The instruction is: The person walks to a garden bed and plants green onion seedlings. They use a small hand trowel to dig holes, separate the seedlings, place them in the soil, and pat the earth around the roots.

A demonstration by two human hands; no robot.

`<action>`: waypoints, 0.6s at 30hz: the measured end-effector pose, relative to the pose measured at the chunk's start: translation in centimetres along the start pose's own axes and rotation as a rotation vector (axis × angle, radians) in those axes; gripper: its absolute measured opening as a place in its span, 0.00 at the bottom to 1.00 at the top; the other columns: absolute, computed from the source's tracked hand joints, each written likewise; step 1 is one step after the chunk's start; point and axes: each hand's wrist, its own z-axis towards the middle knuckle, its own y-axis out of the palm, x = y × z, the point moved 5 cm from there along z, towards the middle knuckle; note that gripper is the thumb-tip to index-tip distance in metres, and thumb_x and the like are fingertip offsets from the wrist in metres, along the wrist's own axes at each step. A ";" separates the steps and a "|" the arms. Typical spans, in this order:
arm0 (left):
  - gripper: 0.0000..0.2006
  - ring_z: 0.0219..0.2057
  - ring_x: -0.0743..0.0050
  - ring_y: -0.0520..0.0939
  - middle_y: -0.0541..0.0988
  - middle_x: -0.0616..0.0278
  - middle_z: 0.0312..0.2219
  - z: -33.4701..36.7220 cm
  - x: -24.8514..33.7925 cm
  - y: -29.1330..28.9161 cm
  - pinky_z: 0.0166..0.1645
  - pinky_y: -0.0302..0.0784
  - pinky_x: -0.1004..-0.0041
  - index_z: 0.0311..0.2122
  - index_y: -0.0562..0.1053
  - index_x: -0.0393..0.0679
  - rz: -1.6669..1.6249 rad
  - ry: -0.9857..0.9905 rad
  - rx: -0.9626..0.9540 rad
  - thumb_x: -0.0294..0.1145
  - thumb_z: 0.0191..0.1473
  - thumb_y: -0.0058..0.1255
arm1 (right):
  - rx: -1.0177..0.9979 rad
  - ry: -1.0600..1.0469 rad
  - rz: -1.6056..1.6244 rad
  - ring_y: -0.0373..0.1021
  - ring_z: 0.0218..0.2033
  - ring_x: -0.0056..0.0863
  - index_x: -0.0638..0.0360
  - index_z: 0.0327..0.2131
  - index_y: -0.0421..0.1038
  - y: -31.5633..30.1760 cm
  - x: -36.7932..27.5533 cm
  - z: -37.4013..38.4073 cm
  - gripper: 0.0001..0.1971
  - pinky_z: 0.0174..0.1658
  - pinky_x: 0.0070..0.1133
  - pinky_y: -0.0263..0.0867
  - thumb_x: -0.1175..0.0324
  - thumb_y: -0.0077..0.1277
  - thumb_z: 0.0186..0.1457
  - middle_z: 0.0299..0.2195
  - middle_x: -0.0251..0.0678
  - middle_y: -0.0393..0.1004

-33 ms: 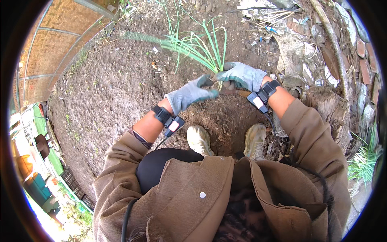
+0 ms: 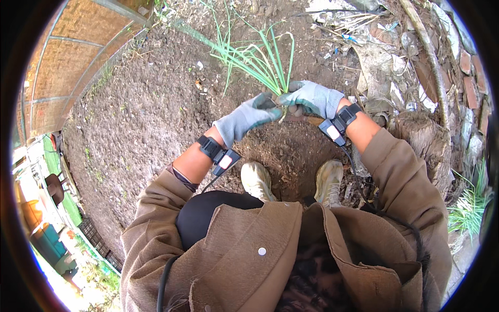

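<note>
A bunch of green onions [image 2: 270, 67] spreads its long green leaves up and to the left over the soil. My right hand [image 2: 314, 99], in a grey-green work glove, is closed round the pale lower end of the bunch. From the left, my left hand [image 2: 249, 115], gloved alike, has thumb and fingers drawn together at the root end, touching the right fingertips. Pale roots [image 2: 283, 115] hang below the fingers. Under the right palm shows a brownish-orange strip [image 2: 314, 120]; whether it is held I cannot tell.
Bare brown soil [image 2: 140, 125] lies underfoot, with my light shoes [image 2: 257, 180] below the hands. Debris and a long stick [image 2: 429, 52] line the right side, beside a tree stump [image 2: 423, 140]. More green leaves [image 2: 468, 208] grow at far right. A tan panel fence [image 2: 67, 67] stands upper left.
My left fingers have closed in on the root end from a wider spread. The right hand stays in place, and the leaves have shifted slightly.
</note>
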 end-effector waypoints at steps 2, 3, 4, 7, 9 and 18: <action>0.30 0.37 0.83 0.79 0.78 0.68 0.43 0.7 0.5 -0.4 0.38 0.78 0.79 0.59 0.67 0.41 -0.022 -0.062 0.036 0.43 0.55 0.61 | 0.072 -0.021 -0.080 0.63 0.17 0.15 0.54 0.42 0.76 -0.5 0.0 0.1 0.18 0.20 0.17 0.60 0.54 0.63 0.54 0.21 0.24 0.67; 0.27 0.34 0.85 0.79 0.79 0.69 0.40 1.0 0.8 -0.4 0.35 0.77 0.80 0.58 0.69 0.41 -0.005 -0.077 0.029 0.41 0.55 0.60 | 0.084 0.007 -0.064 0.63 0.19 0.14 0.54 0.43 0.76 -0.6 0.3 0.1 0.17 0.23 0.17 0.61 0.54 0.61 0.55 0.22 0.24 0.68; 0.25 0.31 0.87 0.79 0.80 0.71 0.38 1.3 0.9 -0.3 0.32 0.77 0.81 0.56 0.71 0.42 0.012 -0.089 0.023 0.39 0.56 0.59 | 0.097 0.034 -0.050 0.64 0.21 0.14 0.54 0.44 0.77 -0.9 0.7 0.1 0.17 0.25 0.16 0.63 0.54 0.60 0.57 0.23 0.23 0.68; 0.23 0.29 0.85 0.79 0.80 0.71 0.35 1.9 0.9 -0.3 0.30 0.76 0.81 0.55 0.72 0.41 0.009 -0.127 0.066 0.38 0.57 0.59 | 0.106 0.072 0.042 0.66 0.21 0.14 0.54 0.47 0.75 -1.6 1.6 -0.1 0.17 0.25 0.13 0.66 0.55 0.58 0.59 0.23 0.23 0.70; 0.23 0.28 0.85 0.79 0.80 0.71 0.34 2.1 1.0 -0.4 0.29 0.76 0.81 0.56 0.72 0.42 -0.022 -0.122 0.053 0.38 0.56 0.60 | 0.109 0.045 0.068 0.67 0.20 0.13 0.54 0.47 0.74 -2.0 1.8 0.0 0.17 0.24 0.12 0.65 0.56 0.58 0.59 0.22 0.24 0.70; 0.22 0.31 0.83 0.80 0.80 0.66 0.33 2.6 2.2 1.6 0.31 0.75 0.79 0.49 0.72 0.41 0.206 -0.007 0.104 0.35 0.51 0.65 | 0.281 0.023 0.205 0.67 0.20 0.15 0.55 0.42 0.74 -1.1 1.7 0.2 0.14 0.22 0.14 0.65 0.58 0.60 0.57 0.25 0.26 0.72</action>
